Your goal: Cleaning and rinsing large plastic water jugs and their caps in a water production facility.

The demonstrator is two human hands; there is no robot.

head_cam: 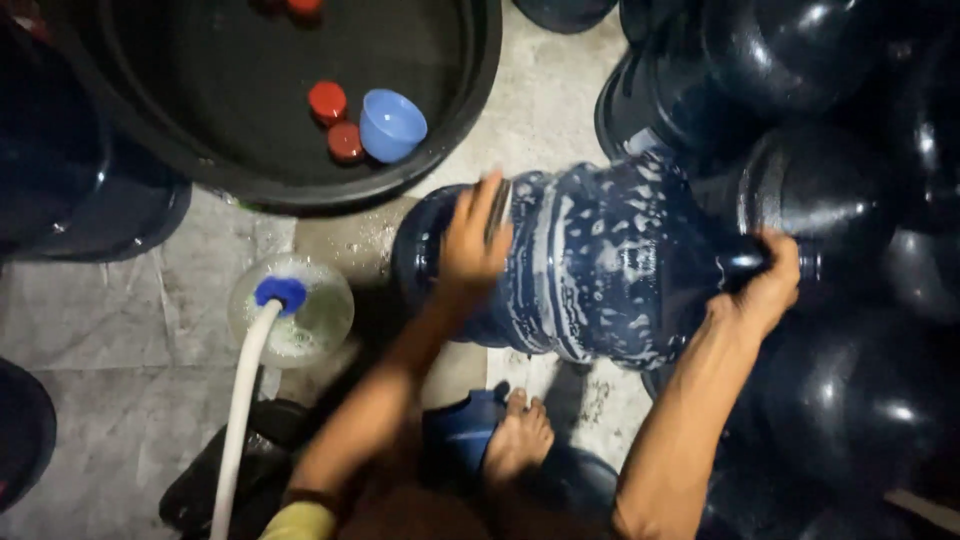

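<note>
A large dark blue water jug point(600, 265) lies on its side across the middle, streaked with white soap suds. My left hand point(472, 245) presses a dark scrubbing pad point(497, 210) against the jug's base end. My right hand point(765, 285) grips the jug's neck at the right. My bare foot point(518, 440) rests in a blue slipper point(462, 430) just below the jug.
A big black tub point(470, 90) at top holds water, red caps point(328, 100) and a small blue bowl point(392, 125). A white hose point(243, 390) with a blue end runs into a clear container point(325, 315). Several dark jugs point(850, 90) crowd the right. The floor point(120, 330) is wet stone.
</note>
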